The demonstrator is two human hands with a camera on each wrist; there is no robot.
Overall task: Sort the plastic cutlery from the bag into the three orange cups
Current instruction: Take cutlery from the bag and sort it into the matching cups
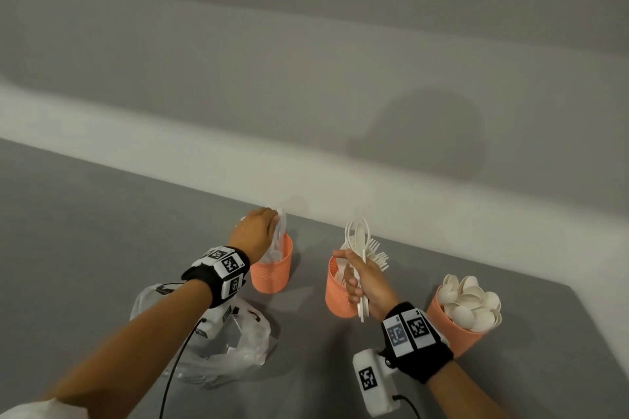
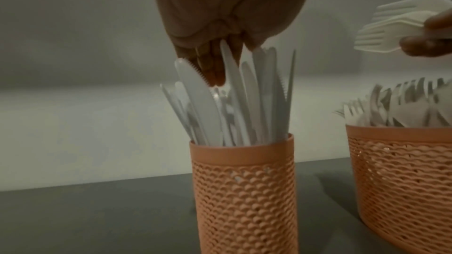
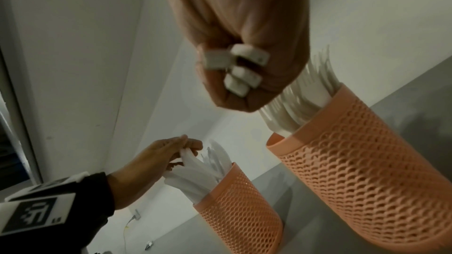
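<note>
Three orange mesh cups stand in a row on the grey table. My left hand reaches down into the left cup and pinches the top of a white knife among several knives. My right hand grips a bundle of white cutlery upright over the middle cup, which holds forks. The bundle's handle ends stick out of my right fist. The right cup is heaped with spoons.
A crumpled clear plastic bag lies on the table under my left forearm. A pale wall rises close behind the cups. The grey table spreads out to the left of them.
</note>
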